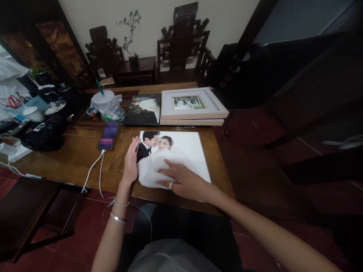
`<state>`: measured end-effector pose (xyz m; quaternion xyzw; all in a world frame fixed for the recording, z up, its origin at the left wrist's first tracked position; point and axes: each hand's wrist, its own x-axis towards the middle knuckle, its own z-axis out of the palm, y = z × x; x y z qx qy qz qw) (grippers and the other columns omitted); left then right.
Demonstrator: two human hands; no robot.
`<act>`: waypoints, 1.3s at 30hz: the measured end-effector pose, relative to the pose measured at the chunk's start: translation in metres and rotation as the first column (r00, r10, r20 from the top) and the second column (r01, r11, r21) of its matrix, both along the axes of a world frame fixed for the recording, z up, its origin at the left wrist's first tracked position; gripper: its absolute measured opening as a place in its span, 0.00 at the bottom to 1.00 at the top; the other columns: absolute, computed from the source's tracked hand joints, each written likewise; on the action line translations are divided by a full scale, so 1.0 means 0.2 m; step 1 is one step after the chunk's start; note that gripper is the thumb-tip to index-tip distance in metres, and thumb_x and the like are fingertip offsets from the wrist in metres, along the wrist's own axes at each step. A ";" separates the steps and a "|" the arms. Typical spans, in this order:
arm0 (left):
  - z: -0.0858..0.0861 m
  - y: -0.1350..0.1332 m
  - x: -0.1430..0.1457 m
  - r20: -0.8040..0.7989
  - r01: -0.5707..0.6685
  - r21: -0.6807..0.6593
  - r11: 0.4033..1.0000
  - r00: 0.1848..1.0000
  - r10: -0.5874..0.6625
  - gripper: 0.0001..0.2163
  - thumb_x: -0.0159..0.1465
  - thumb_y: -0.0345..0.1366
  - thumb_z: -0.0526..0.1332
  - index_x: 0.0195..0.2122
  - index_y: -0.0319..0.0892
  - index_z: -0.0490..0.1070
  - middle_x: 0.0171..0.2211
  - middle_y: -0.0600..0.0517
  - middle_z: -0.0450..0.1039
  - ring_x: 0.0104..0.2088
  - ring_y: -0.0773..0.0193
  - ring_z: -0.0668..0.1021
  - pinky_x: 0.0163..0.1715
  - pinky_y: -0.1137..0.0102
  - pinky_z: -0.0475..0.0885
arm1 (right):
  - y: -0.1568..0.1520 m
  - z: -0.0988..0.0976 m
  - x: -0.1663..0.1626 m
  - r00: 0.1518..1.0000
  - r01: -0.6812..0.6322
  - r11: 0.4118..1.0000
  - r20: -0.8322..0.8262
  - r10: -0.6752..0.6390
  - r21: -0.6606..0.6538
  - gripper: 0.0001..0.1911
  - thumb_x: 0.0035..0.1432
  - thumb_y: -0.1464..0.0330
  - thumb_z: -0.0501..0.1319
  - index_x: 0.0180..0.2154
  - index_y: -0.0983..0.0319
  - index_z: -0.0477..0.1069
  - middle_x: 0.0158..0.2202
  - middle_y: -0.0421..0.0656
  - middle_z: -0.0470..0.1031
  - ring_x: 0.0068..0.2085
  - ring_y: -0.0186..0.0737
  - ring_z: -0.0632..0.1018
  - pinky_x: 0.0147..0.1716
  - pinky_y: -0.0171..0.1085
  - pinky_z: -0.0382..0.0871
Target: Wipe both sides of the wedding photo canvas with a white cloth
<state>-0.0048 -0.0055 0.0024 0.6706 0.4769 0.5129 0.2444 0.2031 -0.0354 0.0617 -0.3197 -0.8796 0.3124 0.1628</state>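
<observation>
Your grey top [172,258] is closest, then brown wood table [70,162]; red-tile floor [70,245], carved chair [181,51] at back. L hand [131,160] upright along photo panel's [187,145] L edge, fingers straight, together. R hand [181,179] atop white cloth [151,170], can't tell if pinching. Panel lies flat near table's front edge: white bkgd, couple's portrait, btm part covered.

frames [189,104] block far side, dim right table edge [218,170] seemingly passable

Right fingers [172,173] on white cloth [150,172], photo [194,153] beneath, left fingers [131,151] at photo's edge
</observation>
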 end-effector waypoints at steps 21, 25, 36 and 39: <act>0.00 0.01 0.01 -0.342 0.029 -0.047 0.998 0.939 -0.043 0.16 0.68 0.37 0.51 0.54 0.43 0.69 0.56 0.48 0.69 0.60 0.59 0.68 0.61 0.57 0.62 | 0.62 -0.03 -0.26 0.895 0.363 0.910 -0.196 -0.401 -0.202 0.13 0.56 0.61 0.56 0.29 0.62 0.73 0.30 0.45 0.77 0.32 0.44 0.74 0.35 0.40 0.66; -0.01 0.01 0.01 -0.344 0.019 -0.043 0.999 0.938 -0.032 0.16 0.68 0.37 0.51 0.54 0.44 0.69 0.57 0.48 0.69 0.60 0.60 0.68 0.61 0.57 0.62 | 0.60 -0.04 -0.11 0.871 0.384 0.880 -0.208 -0.445 -0.279 0.16 0.57 0.58 0.54 0.31 0.63 0.73 0.30 0.45 0.77 0.29 0.42 0.74 0.31 0.40 0.66; 0.00 0.01 0.02 -0.322 0.027 -0.052 0.998 0.946 -0.042 0.16 0.67 0.35 0.51 0.55 0.44 0.68 0.58 0.48 0.67 0.61 0.60 0.66 0.61 0.57 0.61 | 0.19 -0.13 0.46 0.764 0.630 0.772 -0.112 -0.635 -0.082 0.18 0.57 0.54 0.53 0.26 0.59 0.71 0.29 0.43 0.77 0.40 0.55 0.76 0.46 0.49 0.66; 0.00 0.01 0.02 -0.326 0.024 -0.049 0.999 0.944 -0.038 0.16 0.67 0.35 0.51 0.55 0.43 0.68 0.58 0.47 0.67 0.61 0.61 0.66 0.62 0.58 0.61 | -0.08 -0.10 0.41 0.880 0.467 0.884 -0.087 -0.467 -0.021 0.15 0.58 0.59 0.52 0.25 0.57 0.69 0.25 0.40 0.75 0.37 0.53 0.78 0.54 0.53 0.61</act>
